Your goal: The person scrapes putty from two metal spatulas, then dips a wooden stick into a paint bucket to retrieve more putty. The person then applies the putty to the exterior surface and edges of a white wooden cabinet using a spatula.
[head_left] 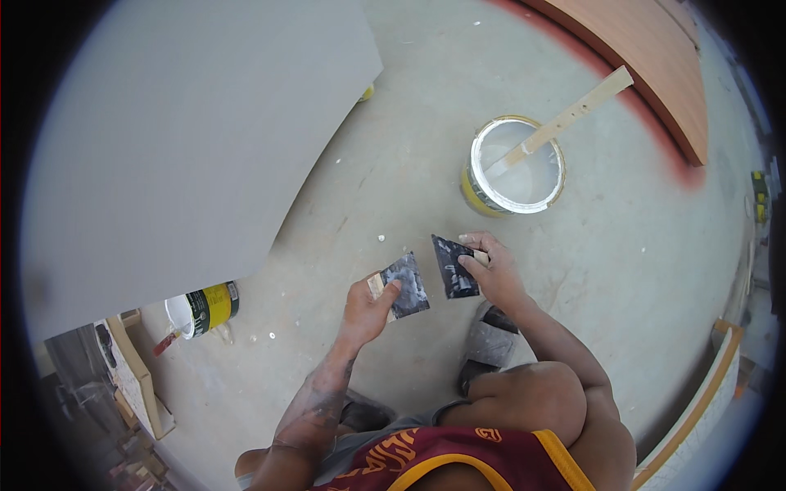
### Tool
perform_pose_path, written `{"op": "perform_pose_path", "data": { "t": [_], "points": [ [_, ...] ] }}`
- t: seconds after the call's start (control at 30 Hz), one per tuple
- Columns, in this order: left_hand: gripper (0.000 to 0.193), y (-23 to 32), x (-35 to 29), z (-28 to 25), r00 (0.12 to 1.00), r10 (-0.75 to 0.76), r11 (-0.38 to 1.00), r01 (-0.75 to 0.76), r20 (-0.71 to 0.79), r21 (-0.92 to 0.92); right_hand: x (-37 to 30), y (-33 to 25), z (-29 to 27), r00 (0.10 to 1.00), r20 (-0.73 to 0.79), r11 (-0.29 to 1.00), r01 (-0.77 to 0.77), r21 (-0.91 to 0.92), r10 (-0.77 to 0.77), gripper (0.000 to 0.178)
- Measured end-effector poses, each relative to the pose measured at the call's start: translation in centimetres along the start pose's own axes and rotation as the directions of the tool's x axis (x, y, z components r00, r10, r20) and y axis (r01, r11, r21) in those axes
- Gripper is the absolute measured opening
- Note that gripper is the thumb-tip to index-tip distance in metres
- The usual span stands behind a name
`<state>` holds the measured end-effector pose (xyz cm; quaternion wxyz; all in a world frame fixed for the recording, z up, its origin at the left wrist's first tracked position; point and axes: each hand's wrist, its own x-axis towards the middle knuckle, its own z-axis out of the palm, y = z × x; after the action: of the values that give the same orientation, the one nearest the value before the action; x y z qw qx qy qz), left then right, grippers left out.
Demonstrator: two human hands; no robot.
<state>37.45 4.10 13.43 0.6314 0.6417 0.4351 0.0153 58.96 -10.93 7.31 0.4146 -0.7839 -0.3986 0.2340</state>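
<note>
My left hand [366, 311] is closed round a putty knife [407, 286] whose wide dark blade is smeared with whitish filler; the thumb presses on the blade. Facing it across a small gap, a second putty knife [455, 268] with a black, white-streaked blade sits in my right hand [496, 270], its pale handle showing between thumb and fingers. The two blades do not touch. Beyond my right hand stands an open bucket [476, 192] with a white-coated rim. A flat wooden stick [581, 106] leans out of the white stuff in it.
A large grey panel [188, 147] fills the upper left. Under its near edge lies a yellow-and-black can [217, 307] with a red-handled tool at its mouth. A reddish-brown board [655, 65] is at the far right. Wooden frames [135, 376] stand at both sides on the pale floor [393, 180].
</note>
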Motion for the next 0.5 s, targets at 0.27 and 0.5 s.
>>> {"op": "perform_pose_path", "data": {
  "t": [0.27, 0.5],
  "points": [
    [0.023, -1.1, 0.7, -0.4, 0.998, 0.057, 0.998, -0.058, -0.032, -0.038, -2.0, 3.6, -3.9, 0.956, 0.108, 0.819, -0.289, 0.496, 0.271, 0.015],
    [0.021, -1.1, 1.0, -1.4, 0.988, 0.055, 0.987, -0.076, -0.148, -0.145, 0.5, 4.1, -17.0, 0.768, -0.137, 0.616, -0.378, 0.691, 0.625, 0.041]
  ]
}}
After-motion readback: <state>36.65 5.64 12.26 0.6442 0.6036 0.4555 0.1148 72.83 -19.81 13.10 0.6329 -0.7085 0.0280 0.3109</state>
